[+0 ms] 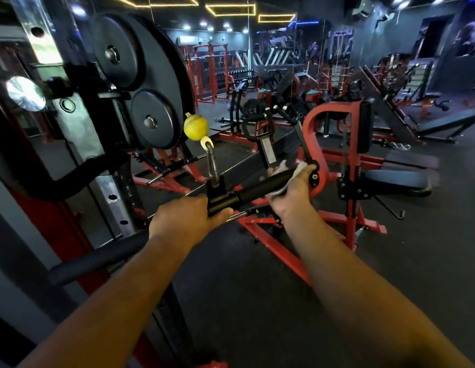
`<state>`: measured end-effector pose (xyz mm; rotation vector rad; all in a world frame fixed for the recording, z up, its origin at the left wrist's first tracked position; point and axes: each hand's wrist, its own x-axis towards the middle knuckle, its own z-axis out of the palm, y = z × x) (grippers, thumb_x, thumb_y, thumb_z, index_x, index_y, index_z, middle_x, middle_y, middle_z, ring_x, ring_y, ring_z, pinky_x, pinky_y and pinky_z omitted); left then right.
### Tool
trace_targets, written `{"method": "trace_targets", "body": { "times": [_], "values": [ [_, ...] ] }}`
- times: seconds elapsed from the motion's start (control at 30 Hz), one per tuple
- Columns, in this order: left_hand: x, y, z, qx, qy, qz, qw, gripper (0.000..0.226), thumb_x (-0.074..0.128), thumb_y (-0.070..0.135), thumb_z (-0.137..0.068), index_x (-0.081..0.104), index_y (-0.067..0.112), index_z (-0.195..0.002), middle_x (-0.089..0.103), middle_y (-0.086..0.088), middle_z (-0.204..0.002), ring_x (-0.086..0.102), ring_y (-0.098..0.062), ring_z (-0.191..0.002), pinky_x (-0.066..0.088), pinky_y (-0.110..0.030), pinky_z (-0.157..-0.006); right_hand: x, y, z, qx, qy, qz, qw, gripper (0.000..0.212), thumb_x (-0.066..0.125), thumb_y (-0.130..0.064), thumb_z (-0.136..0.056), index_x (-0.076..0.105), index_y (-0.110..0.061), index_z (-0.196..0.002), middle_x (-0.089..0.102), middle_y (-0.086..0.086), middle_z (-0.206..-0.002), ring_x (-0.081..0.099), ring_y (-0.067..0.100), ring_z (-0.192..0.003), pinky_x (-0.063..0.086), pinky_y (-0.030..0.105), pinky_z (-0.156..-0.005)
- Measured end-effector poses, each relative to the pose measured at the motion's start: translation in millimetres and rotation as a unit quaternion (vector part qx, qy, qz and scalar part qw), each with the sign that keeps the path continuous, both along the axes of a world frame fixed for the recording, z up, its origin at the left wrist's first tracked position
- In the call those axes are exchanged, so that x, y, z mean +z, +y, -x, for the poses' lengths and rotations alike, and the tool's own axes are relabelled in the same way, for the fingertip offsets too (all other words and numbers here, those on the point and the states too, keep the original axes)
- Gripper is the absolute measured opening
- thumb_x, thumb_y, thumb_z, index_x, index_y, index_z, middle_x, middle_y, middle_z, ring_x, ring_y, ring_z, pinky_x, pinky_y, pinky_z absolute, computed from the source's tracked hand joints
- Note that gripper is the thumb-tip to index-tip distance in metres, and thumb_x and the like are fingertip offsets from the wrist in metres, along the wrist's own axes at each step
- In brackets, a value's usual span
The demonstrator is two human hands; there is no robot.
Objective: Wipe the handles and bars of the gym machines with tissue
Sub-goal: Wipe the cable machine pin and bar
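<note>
Right grip [289, 189] clamps tissue [297, 168] round the bar [260, 185], arm outstretched; left grip [183, 216] clasps its other end.

**Cable bar held at both ends, tissue at right grip**

Left hand [183, 219] grips the black bar [260, 188] beside its centre bracket. Right hand [289, 195] holds white tissue [297, 167] wrapped around the bar's right end. A carabiner [212, 162] hangs the bar below a yellow ball [196, 127]. Pulley wheels [140, 83] stand left.
</note>
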<state>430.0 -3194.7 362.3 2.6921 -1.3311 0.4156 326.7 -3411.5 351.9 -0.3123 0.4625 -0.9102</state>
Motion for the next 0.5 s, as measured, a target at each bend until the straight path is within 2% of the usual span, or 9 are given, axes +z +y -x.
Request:
{"method": "trace_targets", "body": {
  "times": [0.07,0.1,0.17,0.27,0.3,0.37,0.43,0.5],
  "values": [
    [-1,0,-1,0.001,0.003,-0.005,1.000,0.061,0.031,0.091,-0.085,0.049,0.033,-0.092,0.054,0.010,-0.078,0.056,-0.013,-0.069,0.048,-0.030,-0.058,13,-22,14,-0.056,-0.013,-0.018,0.998,0.068,0.034,-0.078,-0.095,0.061,-0.017,-0.083,0.059,0.001,-0.060,0.059,0.018,-0.052,0.062,0.035,-0.075],
    [-1,-1,0,0.001,0.004,-0.002,1.000,0.063,0.031,0.091,-0.085,0.052,0.033,-0.093,0.055,0.009,-0.078,0.057,-0.013,-0.069,0.051,-0.031,-0.060,22,-32,20,-0.083,-0.024,-0.024,0.996,0.065,0.036,-0.076,-0.096,0.059,-0.018,-0.077,0.055,-0.001,-0.057,0.055,0.016,-0.046,0.059,0.030,-0.061],
    [-3,-2,2,-0.003,0.006,0.005,1.000,0.064,0.031,0.090,-0.085,0.056,0.032,-0.096,0.056,0.009,-0.077,0.058,-0.013,-0.069,0.053,-0.032,-0.062,26,-46,23,-0.116,-0.011,-0.021,0.993,0.061,0.044,-0.072,-0.096,0.060,-0.018,-0.075,0.056,0.000,-0.059,0.056,0.016,-0.043,0.054,0.026,-0.050],
    [-5,-2,1,-0.009,0.004,0.012,1.000,0.063,0.032,0.089,-0.086,0.056,0.032,-0.098,0.056,0.009,-0.077,0.057,-0.012,-0.068,0.050,-0.031,-0.060,16,-35,9,-0.113,0.021,-0.008,0.993,0.055,0.052,-0.065,-0.096,0.070,-0.014,-0.105,0.069,0.002,-0.074,0.066,0.016,-0.052,0.057,0.028,-0.054],
    [-5,0,-1,-0.008,-0.001,0.010,1.000,0.062,0.032,0.089,-0.086,0.055,0.033,-0.098,0.055,0.009,-0.076,0.056,-0.012,-0.067,0.049,-0.031,-0.059,7,-29,4,-0.099,0.027,-0.008,0.995,0.054,0.052,-0.065,-0.096,0.070,-0.015,-0.108,0.071,0.002,-0.073,0.067,0.016,-0.053,0.060,0.030,-0.058],
    [-2,4,-6,-0.005,-0.012,-0.002,1.000,0.062,0.031,0.090,-0.086,0.053,0.033,-0.099,0.054,0.010,-0.077,0.056,-0.012,-0.068,0.047,-0.030,-0.058,-4,-21,1,-0.066,0.027,-0.007,0.997,0.052,0.049,-0.065,-0.097,0.070,-0.017,-0.098,0.072,0.001,-0.067,0.068,0.016,-0.053,0.062,0.031,-0.068],
    [0,7,-9,-0.004,-0.019,-0.013,1.000,0.063,0.031,0.090,-0.086,0.053,0.033,-0.100,0.053,0.011,-0.077,0.057,-0.014,-0.070,0.048,-0.030,-0.059,-5,-27,8,-0.061,0.028,0.015,0.998,0.045,0.051,-0.059,-0.100,0.067,-0.018,-0.089,0.069,-0.001,-0.063,0.065,0.014,-0.051,0.059,0.027,-0.059],
    [-1,8,-7,-0.007,-0.015,-0.016,1.000,0.062,0.031,0.089,-0.086,0.052,0.033,-0.099,0.053,0.010,-0.077,0.058,-0.014,-0.071,0.052,-0.031,-0.062,4,-44,17,-0.097,0.063,0.033,0.993,0.033,0.060,-0.047,-0.101,0.067,-0.017,-0.090,0.067,-0.001,-0.068,0.064,0.015,-0.057,0.058,0.028,-0.056]
  ]
}}
